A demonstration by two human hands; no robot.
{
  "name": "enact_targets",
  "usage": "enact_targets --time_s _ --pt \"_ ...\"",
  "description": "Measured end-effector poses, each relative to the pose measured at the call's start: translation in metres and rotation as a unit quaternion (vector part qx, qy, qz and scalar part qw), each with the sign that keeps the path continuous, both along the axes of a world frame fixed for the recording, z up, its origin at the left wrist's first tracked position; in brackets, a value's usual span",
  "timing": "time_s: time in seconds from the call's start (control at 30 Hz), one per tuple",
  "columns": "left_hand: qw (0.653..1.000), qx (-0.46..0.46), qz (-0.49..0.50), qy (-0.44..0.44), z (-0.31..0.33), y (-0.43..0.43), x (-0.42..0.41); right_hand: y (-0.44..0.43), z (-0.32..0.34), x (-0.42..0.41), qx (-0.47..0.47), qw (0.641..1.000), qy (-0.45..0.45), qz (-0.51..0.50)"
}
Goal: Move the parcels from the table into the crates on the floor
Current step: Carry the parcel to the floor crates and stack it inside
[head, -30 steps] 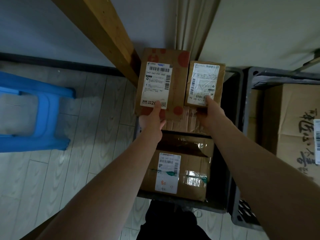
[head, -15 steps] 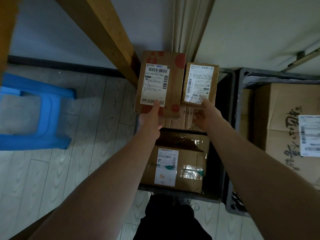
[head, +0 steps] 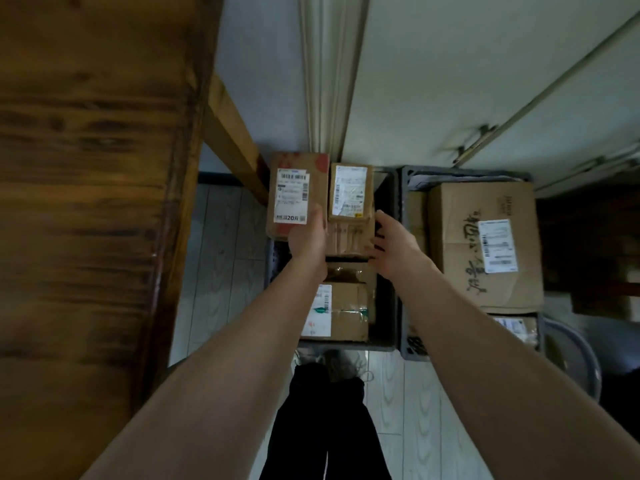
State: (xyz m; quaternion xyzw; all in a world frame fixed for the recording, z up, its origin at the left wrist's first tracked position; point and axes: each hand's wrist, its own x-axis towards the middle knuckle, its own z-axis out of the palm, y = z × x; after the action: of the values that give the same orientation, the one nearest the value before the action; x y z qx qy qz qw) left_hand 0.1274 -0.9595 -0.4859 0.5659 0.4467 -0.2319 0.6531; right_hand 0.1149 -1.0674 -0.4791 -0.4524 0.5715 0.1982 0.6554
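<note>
Centre frame, above the left crate: left hand grips red-spotted parcel by its near edge, probably to set it down. Right hand, fingers spread, holds nothing; small parcel beside it lies on crated boxes.

The bench is blurred and runs off the top and left edges. The left hand covers a lower corner of the red-spotted parcel, with its fingers out of sight beneath. The left forearm hides part of the taped parcel. The small print on every label is too fine to read. The dark shapes at far right cannot be made out.
</note>
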Motion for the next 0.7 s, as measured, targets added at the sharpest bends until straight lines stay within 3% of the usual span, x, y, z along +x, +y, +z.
enact_targets --time_s 0.47,0.7 --pt "0.990 -0.037 -0.101 -0.091 0.202 0.041 -0.078 -0.010 0.223 -0.070 -0.034 0.990 -0.136 0.033" --pt "0.984 -0.017 -0.093 -0.152 0.269 0.079 -0.105 0.010 0.287 -0.094 -0.061 0.970 -0.212 0.102"
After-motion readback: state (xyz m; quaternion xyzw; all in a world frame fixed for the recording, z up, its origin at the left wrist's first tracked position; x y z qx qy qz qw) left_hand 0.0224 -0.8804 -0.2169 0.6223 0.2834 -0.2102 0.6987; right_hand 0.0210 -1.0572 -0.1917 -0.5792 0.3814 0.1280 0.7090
